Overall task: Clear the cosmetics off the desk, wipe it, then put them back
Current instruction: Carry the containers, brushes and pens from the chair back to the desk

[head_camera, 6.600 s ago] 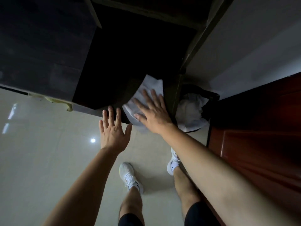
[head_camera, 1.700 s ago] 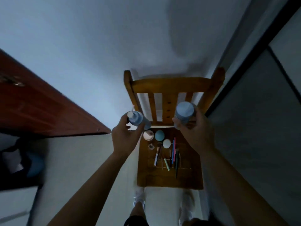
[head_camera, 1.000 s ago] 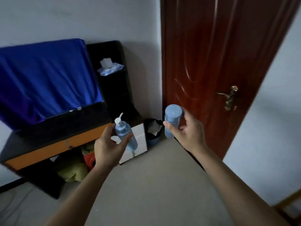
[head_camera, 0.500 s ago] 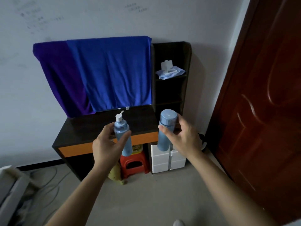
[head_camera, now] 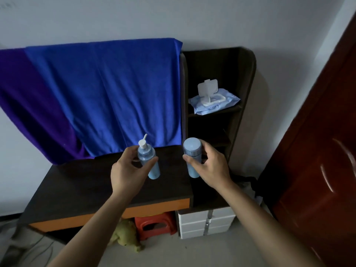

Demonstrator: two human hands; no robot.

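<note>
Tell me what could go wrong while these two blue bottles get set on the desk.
1. The left hand grips the pump bottle and the right hand the capped bottle, so neither is free to catch a slip.
2. Both bottles are tall and narrow; set down carelessly on the desk, either might topple.
3. The blue towel hangs to the desk's back edge; a bottle placed there might snag it.

pump bottle, capped bottle, held above desk
</note>
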